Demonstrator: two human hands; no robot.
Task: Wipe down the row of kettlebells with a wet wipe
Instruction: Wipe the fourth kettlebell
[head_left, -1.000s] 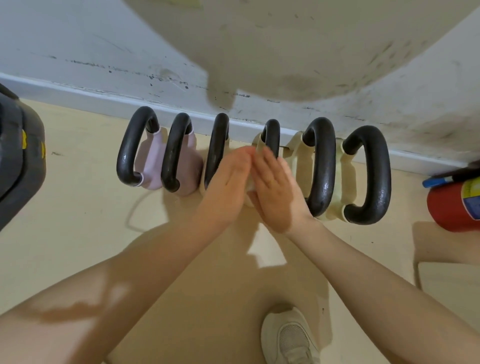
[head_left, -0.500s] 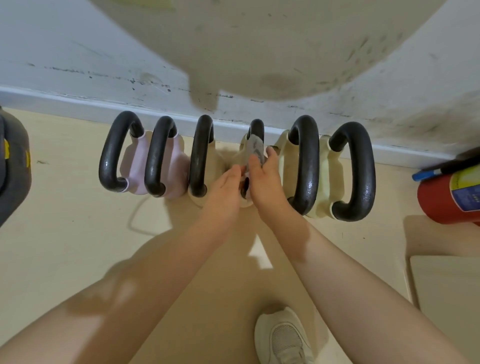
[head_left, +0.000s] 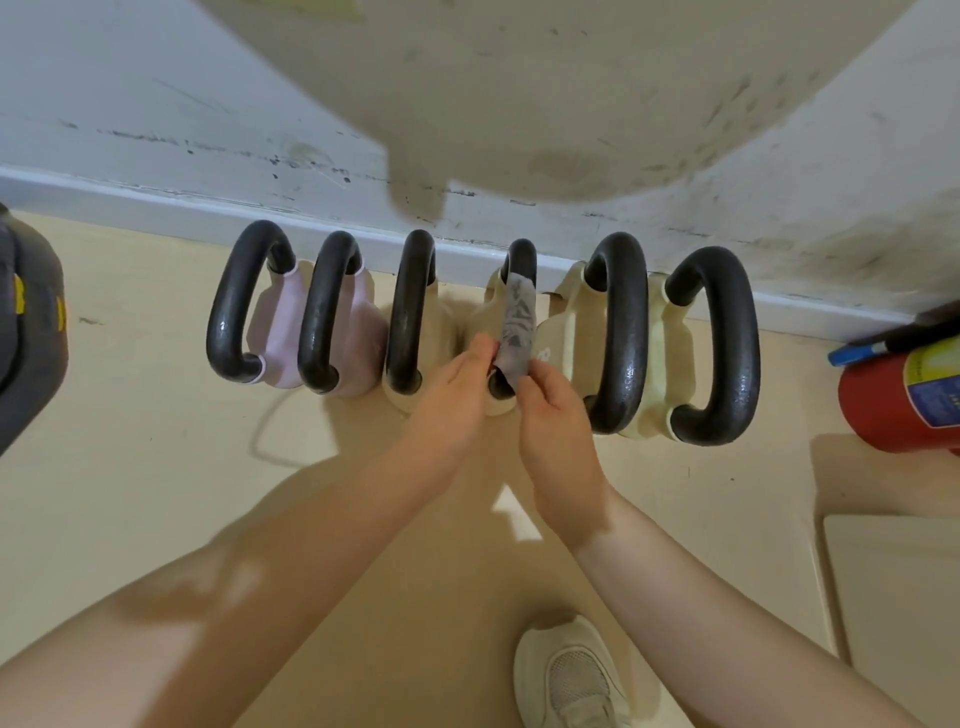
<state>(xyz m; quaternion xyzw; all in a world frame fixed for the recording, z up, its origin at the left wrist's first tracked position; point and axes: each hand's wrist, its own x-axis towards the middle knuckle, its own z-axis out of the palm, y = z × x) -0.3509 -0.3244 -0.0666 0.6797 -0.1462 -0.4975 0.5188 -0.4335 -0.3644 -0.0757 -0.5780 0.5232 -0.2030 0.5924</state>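
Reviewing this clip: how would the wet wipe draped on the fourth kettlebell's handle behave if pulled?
Likely floppy: the wet wipe follows the handle's curve. Probably very light, since the left hand and right hand merely pinch its lower end. Being damp, it may cling and drag.

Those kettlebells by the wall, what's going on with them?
A person is cleaning them. Six kettlebells stand in a row on the floor against the wall. A wet wipe is draped along the handle of the fourth kettlebell from the left. The left hand and the right hand each pinch the wipe's near end at the bottom of that handle. A red fire extinguisher lies to the right.
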